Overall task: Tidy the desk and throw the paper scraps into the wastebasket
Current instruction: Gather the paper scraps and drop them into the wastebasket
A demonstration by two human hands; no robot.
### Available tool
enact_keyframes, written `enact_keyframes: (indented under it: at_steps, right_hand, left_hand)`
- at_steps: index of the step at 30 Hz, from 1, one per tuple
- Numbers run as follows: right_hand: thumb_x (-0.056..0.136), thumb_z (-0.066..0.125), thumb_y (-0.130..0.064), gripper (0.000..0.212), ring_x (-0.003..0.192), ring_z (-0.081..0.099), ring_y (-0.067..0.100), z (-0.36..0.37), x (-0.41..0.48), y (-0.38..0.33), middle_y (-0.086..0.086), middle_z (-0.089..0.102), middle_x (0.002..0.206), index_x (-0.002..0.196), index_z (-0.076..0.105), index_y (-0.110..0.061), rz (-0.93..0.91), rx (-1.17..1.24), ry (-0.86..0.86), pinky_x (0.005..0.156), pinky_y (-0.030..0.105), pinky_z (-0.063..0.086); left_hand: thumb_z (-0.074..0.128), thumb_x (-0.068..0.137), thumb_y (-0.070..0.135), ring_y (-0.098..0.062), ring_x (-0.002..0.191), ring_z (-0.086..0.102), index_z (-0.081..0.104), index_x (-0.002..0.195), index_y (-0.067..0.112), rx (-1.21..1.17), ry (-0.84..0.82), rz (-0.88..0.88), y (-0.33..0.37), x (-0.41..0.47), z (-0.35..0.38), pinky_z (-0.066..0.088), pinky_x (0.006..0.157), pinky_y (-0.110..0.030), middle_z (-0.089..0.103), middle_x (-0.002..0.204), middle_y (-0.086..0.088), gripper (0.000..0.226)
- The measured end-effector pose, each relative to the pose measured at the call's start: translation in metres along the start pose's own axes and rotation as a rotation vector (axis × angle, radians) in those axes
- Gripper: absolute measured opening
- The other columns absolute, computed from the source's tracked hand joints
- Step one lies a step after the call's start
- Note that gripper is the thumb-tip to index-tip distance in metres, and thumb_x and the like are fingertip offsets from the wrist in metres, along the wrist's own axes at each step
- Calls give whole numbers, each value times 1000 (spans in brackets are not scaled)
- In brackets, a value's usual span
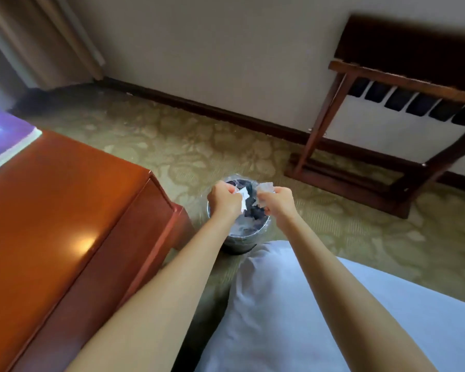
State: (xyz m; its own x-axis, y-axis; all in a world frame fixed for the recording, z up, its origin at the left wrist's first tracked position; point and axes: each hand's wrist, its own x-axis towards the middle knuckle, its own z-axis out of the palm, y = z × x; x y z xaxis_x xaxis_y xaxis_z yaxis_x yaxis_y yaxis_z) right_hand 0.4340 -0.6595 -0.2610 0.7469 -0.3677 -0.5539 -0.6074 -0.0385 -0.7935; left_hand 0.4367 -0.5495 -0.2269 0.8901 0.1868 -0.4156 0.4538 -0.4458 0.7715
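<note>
Carpet floor (199,146): patterned, fills the middle of the view from 9 to 3 o'clock.

Table (65,210): polished reddish wood, at 8 o'clock. A purple book (3,135) lies on its far edge at 9 o'clock.

Pale cloth (306,304): at 5 o'clock. Cannot tell whether it is a garment or bedding.

Luggage rack (403,81): dark wood, against the wall at 2 o'clock, well apart from the work.

Wastebasket (239,244): round, with a clear liner, standing on the carpet just below centre, near the table's corner foot. Paper already lies inside it.

Left hand (224,198): above the basket mouth on its 9 o'clock side, fingers curled round white paper scraps (242,196).

Right hand (278,201): above the mouth on its 3 o'clock side, fingers curled round a crumpled wad of scraps (265,188).

Judgement: the step in hand is the drop.
- Both loads sit over the opening, so placement looks good.
- Light scraps drift, so bring the hands low toward the rim before uncurling the fingers.
- Release toward the middle of the mouth, not over the liner's edge.
- Spread the fingers fully and check the palms for clinging bits.
- Afterwards, look over the carpet round the basket and the table top for strays.
</note>
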Motion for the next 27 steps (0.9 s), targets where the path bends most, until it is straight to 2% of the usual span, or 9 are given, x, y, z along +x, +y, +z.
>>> enact_keyframes:
  at_steps: [3, 5, 8, 11, 13, 16, 21, 24, 27]
  right_hand:
    - [80, 59, -8, 29, 45, 33, 16, 12, 38, 22, 5, 41, 55, 56, 43, -13, 84, -17, -8, 43, 24, 26]
    - [84, 58, -7, 29, 45, 37, 15, 23, 60, 36, 6, 45, 58, 58, 44, -11, 136, -48, -16, 43, 25, 29]
    - [84, 57, -3, 30, 45, 36, 17, 41, 88, 54, 10, 46, 65, 60, 39, -10, 212, -105, -45, 42, 26, 28]
    - [84, 56, -2, 26, 45, 36, 18, 58, 113, 70, 11, 46, 70, 65, 40, -8, 288, -168, -75, 40, 25, 27]
    - [84, 56, -2, 13, 47, 37, 18, 66, 128, 77, 13, 47, 74, 75, 46, -5, 325, -174, -88, 38, 23, 28]
    - [83, 56, -1, 7, 47, 38, 17, 72, 149, 85, 9, 46, 65, 78, 51, -2, 365, -149, -85, 36, 22, 28]
    - [90, 55, -19, 20, 51, 44, 15, 73, 163, 94, 5, 47, 69, 77, 46, -7, 423, -115, -104, 44, 23, 32]
    - [92, 42, -14, 18, 51, 32, 16, 73, 168, 95, 3, 37, 65, 75, 42, -10, 417, -112, -83, 46, 23, 22]
    - [88, 37, -6, 18, 53, 29, 14, 69, 164, 89, 3, 32, 64, 71, 38, -12, 363, -147, -20, 47, 23, 21]
  left_hand:
    - [45, 82, -8, -20, 65, 30, 27, 52, 18, 45, -16, -87, -26, 38, 22, 23, 43, -23, 32, 64, -4, 44]
    - [47, 84, -5, -21, 58, 31, 29, 51, 16, 32, 11, -181, -43, 62, 32, 25, 46, -24, 33, 59, -4, 44]
    - [51, 87, 1, -30, 67, 50, 44, 54, 13, -52, 66, -319, -65, 91, 46, 38, 58, -27, 54, 75, -14, 35]
    - [53, 88, 1, -38, 94, 65, 63, 89, 1, -115, 93, -395, -78, 111, 61, 51, 77, -34, 65, 106, -20, 11]
    - [53, 87, -3, -37, 106, 63, 59, 114, -6, -179, 109, -469, -88, 125, 72, 53, 91, -39, 61, 120, -19, 28]
    - [54, 86, -4, -36, 113, 59, 51, 123, -5, -252, 113, -544, -98, 142, 84, 51, 96, -45, 55, 129, -20, 37]
    - [42, 95, 4, -31, 94, 59, 46, 129, -2, -453, 35, -604, -101, 149, 93, 48, 76, -31, 58, 119, -21, 35]
    - [34, 97, 3, -29, 94, 59, 46, 131, -1, -485, 18, -603, -99, 148, 94, 47, 76, -32, 52, 132, -23, 36]
    - [32, 94, 0, -18, 62, 48, 53, 96, 3, -420, -1, -578, -93, 137, 89, 43, 64, -27, 59, 87, -12, 22]
